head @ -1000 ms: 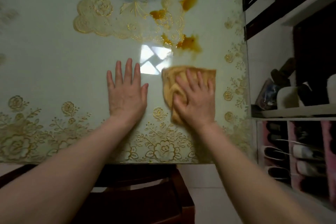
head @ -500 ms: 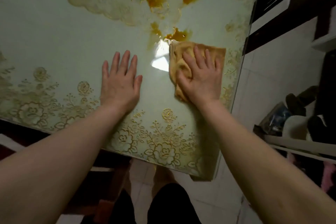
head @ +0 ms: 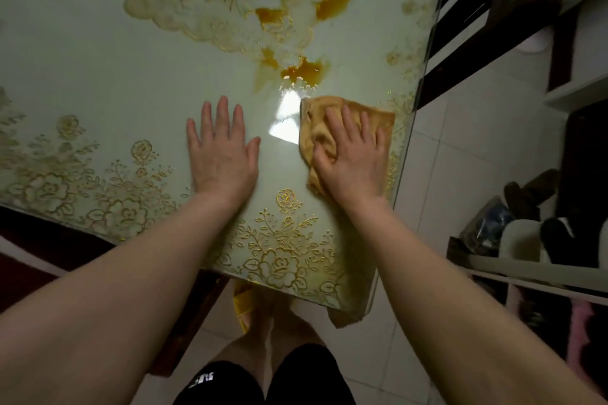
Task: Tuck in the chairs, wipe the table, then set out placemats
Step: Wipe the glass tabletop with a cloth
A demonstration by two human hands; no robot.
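Observation:
The table (head: 98,76) has a glossy pale green top with gold flower patterns. Orange-brown spill patches (head: 304,71) lie on it beyond my hands, with more of them farther back. My right hand (head: 353,154) presses flat on a yellow-tan cloth (head: 383,118) near the table's right edge, just short of the nearest spill. My left hand (head: 222,154) rests flat on the bare tabletop, fingers spread, a hand's width to the left of the cloth. A dark red chair (head: 39,260) shows under the table's near edge at the left.
A shelf unit (head: 539,270) with shoes stands to the right of the table. Dark furniture (head: 477,26) lines the far right. White floor tiles (head: 460,158) lie between the table and the shelf. My legs and feet (head: 279,355) stand at the table's corner.
My right hand first slid the cloth forward up to the nearest spill, then drew it back toward me, leaving a faint smear. The view has swung left and tilted down. My left hand stays flat.

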